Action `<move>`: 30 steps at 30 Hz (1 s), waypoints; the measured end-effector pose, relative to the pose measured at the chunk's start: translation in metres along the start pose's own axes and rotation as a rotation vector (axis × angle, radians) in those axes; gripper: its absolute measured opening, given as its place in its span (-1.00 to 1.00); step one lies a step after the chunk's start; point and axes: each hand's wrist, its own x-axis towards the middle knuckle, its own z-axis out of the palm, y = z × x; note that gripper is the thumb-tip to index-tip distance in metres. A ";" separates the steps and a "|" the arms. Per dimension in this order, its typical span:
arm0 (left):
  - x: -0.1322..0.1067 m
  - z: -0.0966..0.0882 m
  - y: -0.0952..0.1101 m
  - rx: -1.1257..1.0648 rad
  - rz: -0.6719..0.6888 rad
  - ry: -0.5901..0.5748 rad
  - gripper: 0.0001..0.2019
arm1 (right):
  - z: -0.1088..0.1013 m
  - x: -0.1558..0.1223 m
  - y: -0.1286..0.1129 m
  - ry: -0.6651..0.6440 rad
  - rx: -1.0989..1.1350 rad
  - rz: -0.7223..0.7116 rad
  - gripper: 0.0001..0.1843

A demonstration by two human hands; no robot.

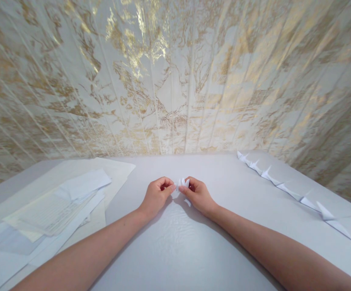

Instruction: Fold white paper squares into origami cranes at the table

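Note:
Between my two hands is a small folded white paper crane (182, 183), held just above the middle of the table. My left hand (157, 197) pinches its left end between thumb and fingertips. On the other side, my right hand (201, 196) grips the folded paper with its thumb in front and fingers behind. A white paper tip (188, 203) shows below my right thumb; I cannot tell whether it belongs to the same piece. My fingers hide much of the folds.
Several finished white paper cranes (327, 214) stand in a slanting row along the table's right side. Loose paper sheets (57, 210) lie overlapping at the left. Behind the white table (175, 250) hangs a white and gold patterned curtain (169, 89).

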 end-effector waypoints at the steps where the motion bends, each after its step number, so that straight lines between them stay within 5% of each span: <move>1: 0.000 0.000 0.000 0.001 0.003 0.001 -0.83 | 0.000 0.000 -0.001 0.007 -0.011 -0.006 -0.76; 10: 0.000 0.000 0.002 -0.077 -0.029 0.000 -0.87 | -0.002 0.000 -0.003 0.082 -0.116 -0.155 -0.84; 19: 0.001 0.001 0.000 -0.088 -0.052 -0.018 -0.87 | -0.004 -0.002 -0.007 0.037 -0.107 -0.168 -0.61; 25: 0.000 0.002 0.004 -0.130 -0.067 -0.123 -0.80 | -0.003 -0.003 -0.006 0.072 -0.187 -0.322 -0.71; 30: 0.000 0.001 0.004 -0.139 -0.049 -0.078 -0.85 | -0.003 -0.003 -0.006 0.051 -0.215 -0.298 -0.76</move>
